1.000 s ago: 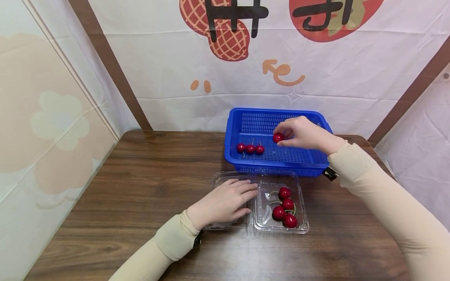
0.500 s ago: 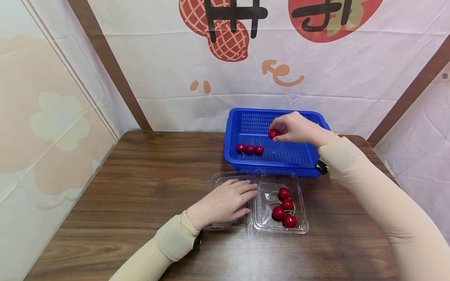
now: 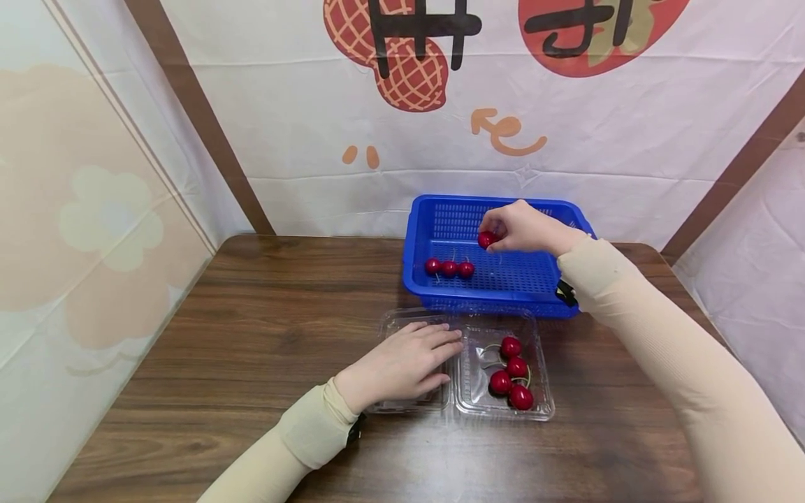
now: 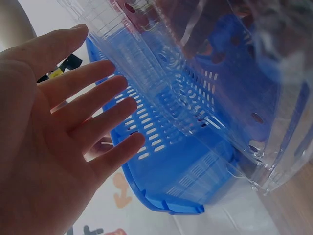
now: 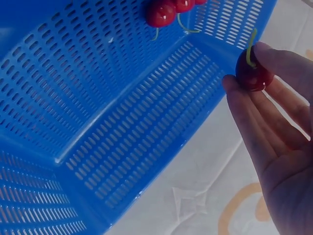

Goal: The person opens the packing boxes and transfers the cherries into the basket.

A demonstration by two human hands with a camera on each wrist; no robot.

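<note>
Over the blue basket (image 3: 490,302), my right hand (image 3: 522,227) pinches a dark red cherry (image 3: 487,239) between thumb and fingertips. In the right wrist view that cherry (image 5: 253,71) shows a short green stem. Three more cherries (image 3: 449,268) sit in a row at the basket's left front. My left hand (image 3: 402,363) lies with straight fingers over the left half of a clear plastic clamshell box (image 3: 465,405). Several stemmed cherries (image 3: 517,367) rest in the box's right half. In the left wrist view the left hand's palm (image 4: 54,137) and spread fingers face the clear plastic.
Both containers stand on a brown wooden table (image 3: 264,328), the basket behind the clamshell box. A white printed cloth (image 3: 302,126) hangs right behind the table's back edge, close to the basket.
My right hand has moved a little left within the basket, carrying the pinched cherry. The left hand and the cherries in the box have stayed in place.
</note>
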